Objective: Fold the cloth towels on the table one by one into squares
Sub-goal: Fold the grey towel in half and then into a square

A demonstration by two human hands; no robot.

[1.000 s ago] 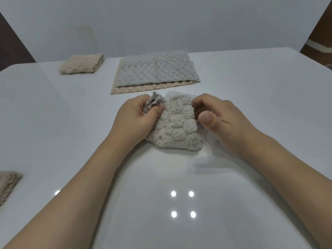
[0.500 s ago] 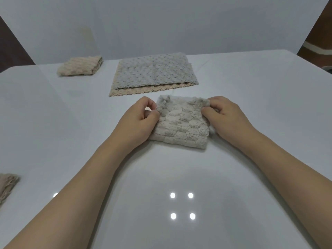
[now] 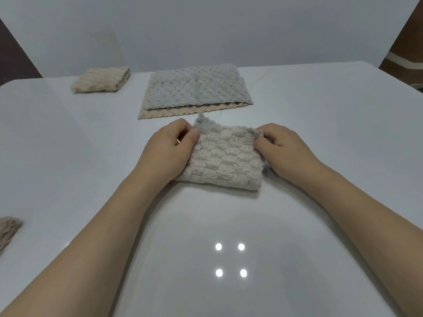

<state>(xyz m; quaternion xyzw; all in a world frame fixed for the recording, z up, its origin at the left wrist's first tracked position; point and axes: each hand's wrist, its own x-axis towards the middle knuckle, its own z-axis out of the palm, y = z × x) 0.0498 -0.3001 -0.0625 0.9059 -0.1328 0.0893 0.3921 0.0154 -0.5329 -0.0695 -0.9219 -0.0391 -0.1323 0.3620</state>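
Observation:
A small cream towel [image 3: 225, 160] with a bumpy weave lies folded into a rough square in the middle of the white table [image 3: 320, 124]. My left hand [image 3: 170, 149] pinches its far left corner, where a grey edge sticks up. My right hand [image 3: 281, 148] pinches the far right corner. Both hands rest against the towel's sides.
Behind it lie two flat towels, a grey one [image 3: 196, 89] stacked on a beige one [image 3: 183, 112]. A folded beige towel [image 3: 100, 79] sits at the far left. Another beige towel [image 3: 8, 232] shows at the left edge. Four light spots reflect near the front.
The towel went from a bunched, half-folded lump to a flat square. My right hand moved from on top of it to its far right corner, and my left hand shifted to the far left corner.

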